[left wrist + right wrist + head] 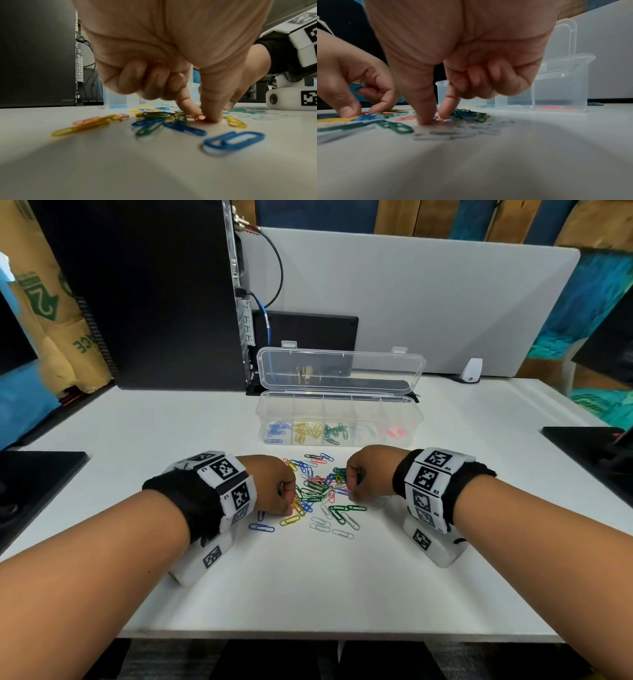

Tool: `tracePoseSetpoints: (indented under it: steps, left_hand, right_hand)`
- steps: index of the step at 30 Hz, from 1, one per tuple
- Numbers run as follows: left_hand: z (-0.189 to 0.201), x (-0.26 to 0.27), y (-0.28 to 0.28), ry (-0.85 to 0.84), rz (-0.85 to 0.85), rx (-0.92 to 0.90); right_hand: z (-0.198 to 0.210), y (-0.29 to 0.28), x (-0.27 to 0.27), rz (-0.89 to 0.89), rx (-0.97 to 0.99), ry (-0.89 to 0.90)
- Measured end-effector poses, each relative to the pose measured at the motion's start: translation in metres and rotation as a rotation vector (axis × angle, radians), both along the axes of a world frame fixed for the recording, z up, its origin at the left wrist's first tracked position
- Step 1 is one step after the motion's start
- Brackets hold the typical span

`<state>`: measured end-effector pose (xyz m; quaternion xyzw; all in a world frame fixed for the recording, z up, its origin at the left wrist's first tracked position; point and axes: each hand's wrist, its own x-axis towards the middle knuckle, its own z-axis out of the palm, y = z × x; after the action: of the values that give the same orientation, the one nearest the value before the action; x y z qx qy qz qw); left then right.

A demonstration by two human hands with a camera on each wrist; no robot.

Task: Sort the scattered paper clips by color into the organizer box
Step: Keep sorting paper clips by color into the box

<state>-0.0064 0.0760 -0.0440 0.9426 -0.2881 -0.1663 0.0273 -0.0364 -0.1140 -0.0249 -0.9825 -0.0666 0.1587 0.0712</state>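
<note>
Colored paper clips [318, 491] lie scattered in a pile on the white table [308, 583], in front of the clear organizer box [416, 419]. The box's lid stands open, and its compartments hold blue, yellow, green, white and pink clips from left to right. My left hand [291, 505] is at the pile's left edge. In the left wrist view its thumb and index finger [201, 117] pinch a small pink clip against the table, the other fingers curled. My right hand [351, 491] is at the pile's right edge, its thumb and index tips [436, 119] closing on a pink clip [406, 118].
A black computer tower [144, 296] with cables stands at the back left. A grey divider panel [428, 296] runs behind the box. Black pads lie at the left edge [37, 477] and the right edge [589, 446]. A small white device [472, 369] sits at the back right.
</note>
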Motion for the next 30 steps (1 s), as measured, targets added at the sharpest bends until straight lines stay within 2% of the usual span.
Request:
tracePoseSetpoints:
  steps: [11, 17, 25, 30]
  left_hand:
    - [0.002, -0.001, -0.001, 0.063, 0.000, 0.017]
    - [0.004, -0.003, -0.002, 0.072, 0.001, 0.012]
    - [0.007, -0.005, -0.001, 0.050, -0.015, 0.007]
    - [0.008, -0.005, -0.001, 0.053, -0.027, 0.024]
  right_hand:
    - [-0.002, -0.002, 0.005, 0.038, -0.038, 0.134]
    - [-0.006, -0.005, 0.004, 0.099, -0.101, 0.145]
    - [-0.005, -0.010, 0.000, 0.142, -0.087, 0.152]
    - [0.000, -0.015, 0.002, 0.137, -0.055, 0.214]
